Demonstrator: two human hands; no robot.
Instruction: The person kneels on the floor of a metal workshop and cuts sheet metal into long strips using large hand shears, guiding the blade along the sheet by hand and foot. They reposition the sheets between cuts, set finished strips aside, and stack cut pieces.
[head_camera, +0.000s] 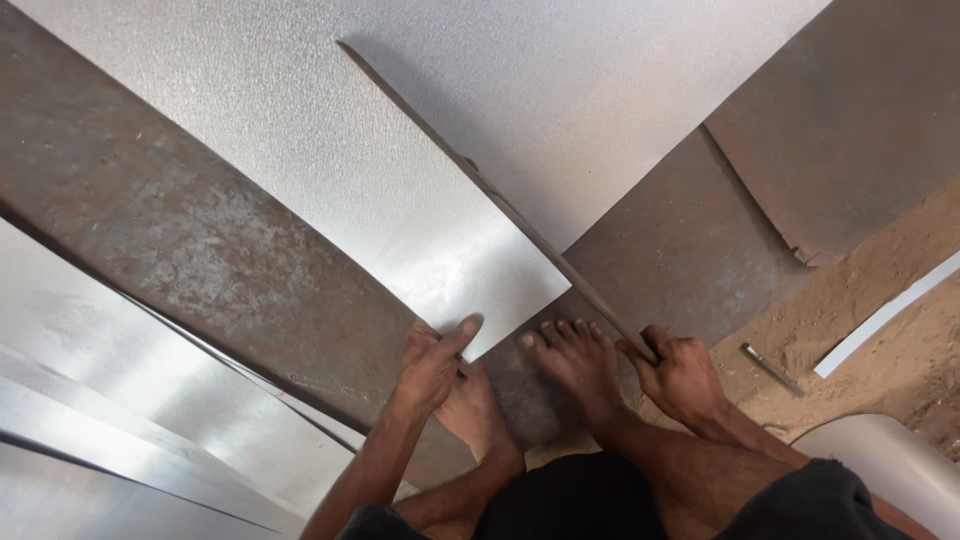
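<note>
Looking down from the head cam, I've got the right hand (682, 375) wrapped tight round the near end of a long thin metal strip (500, 205) that runs diagonally up across the shiny galvanized sheet (420, 150). The left hand (432, 362) is spread flat, thumb out, pressing the sheet's near corner down by a rusty steel plate (190, 240). Both bare feet (575, 360) sit right at the sheet's edge between the hands, on the rusty plate under it. What worries me: that cut edge is close to the toes and thumb, so if the strip slips or the sheet springs up, skin gets sliced. Sandy floor (880, 330) to the right wouldn't help footing either. No packages, labels or signs anywhere; just a small metal tool (770, 368) lying in the dirt and a white strip (885, 315) beyond it.
</note>
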